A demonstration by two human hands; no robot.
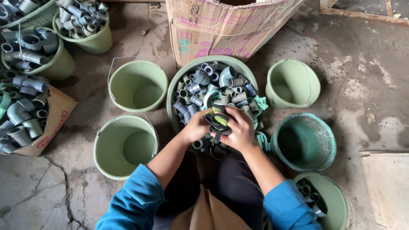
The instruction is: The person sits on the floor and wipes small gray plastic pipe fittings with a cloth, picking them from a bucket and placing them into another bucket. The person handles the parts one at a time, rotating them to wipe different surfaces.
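Note:
A wide green basin (174, 87) in front of me is heaped with several grey pipe fittings (200, 83). Over its near edge, my left hand (194, 126) and my right hand (240, 127) both grip a dark glove with a yellow-green patch (217, 121). The glove is bunched between the fingers of both hands. My sleeves are blue.
Empty green buckets stand at left (137, 85), lower left (123, 147), right (293, 83) and a teal one (303, 142) at right. Another bucket (330, 204) at bottom right holds a few fittings. Fitting-filled buckets (83, 25) and a carton (25, 115) sit at left; a cardboard box (221, 25) stands behind.

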